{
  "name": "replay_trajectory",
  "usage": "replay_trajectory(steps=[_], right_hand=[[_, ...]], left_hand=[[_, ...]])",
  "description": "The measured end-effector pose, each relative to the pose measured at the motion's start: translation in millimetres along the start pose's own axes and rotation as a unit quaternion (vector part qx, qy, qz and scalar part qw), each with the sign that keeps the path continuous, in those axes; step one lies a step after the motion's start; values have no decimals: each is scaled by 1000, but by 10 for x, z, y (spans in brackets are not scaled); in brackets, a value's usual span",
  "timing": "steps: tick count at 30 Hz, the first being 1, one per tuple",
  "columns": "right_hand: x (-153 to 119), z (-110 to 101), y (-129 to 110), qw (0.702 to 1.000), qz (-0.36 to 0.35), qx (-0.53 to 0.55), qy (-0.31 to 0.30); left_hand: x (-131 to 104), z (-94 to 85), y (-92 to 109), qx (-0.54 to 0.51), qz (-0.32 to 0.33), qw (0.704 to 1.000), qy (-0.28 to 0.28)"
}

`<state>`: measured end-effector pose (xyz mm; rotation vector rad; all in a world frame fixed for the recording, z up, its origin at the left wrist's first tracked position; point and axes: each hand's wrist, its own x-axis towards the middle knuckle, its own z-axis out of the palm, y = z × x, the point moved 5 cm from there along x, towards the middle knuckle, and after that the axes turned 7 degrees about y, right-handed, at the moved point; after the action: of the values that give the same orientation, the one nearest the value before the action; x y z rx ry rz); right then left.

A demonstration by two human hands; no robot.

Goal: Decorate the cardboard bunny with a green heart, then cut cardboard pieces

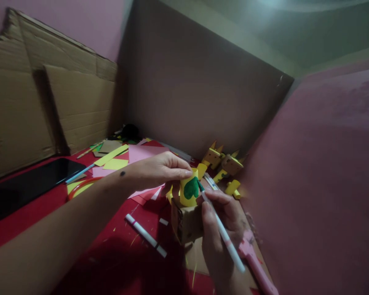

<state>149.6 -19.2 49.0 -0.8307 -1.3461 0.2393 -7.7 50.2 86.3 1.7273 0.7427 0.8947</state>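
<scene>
My left hand (169, 167) grips the top of a yellow paper tube (186, 200) from the left, thumb and fingers pressed on its edge. A green heart (191, 188) is coloured on the tube's side. The tube adjoins a small cardboard box (189, 223) below it. My right hand (219, 217) is closed round a white marker (226, 237), whose green tip meets the right edge of the heart.
A capped white marker (146, 235) lies on the red tabletop (123, 270). Coloured paper scraps (146, 152), a black phone (33, 186) and orange scissors handles (83, 186) are at left. Yellow-and-cardboard figures (232, 164) stand behind; a pink tool (256, 266) lies at right.
</scene>
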Motion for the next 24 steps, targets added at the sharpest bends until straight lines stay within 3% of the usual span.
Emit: replay_trajectory(steps=[24], right_hand=[[18,24,-11,1000,-8,-13,-8]], left_hand=[[-26,22,31,14,-2,1000,7]])
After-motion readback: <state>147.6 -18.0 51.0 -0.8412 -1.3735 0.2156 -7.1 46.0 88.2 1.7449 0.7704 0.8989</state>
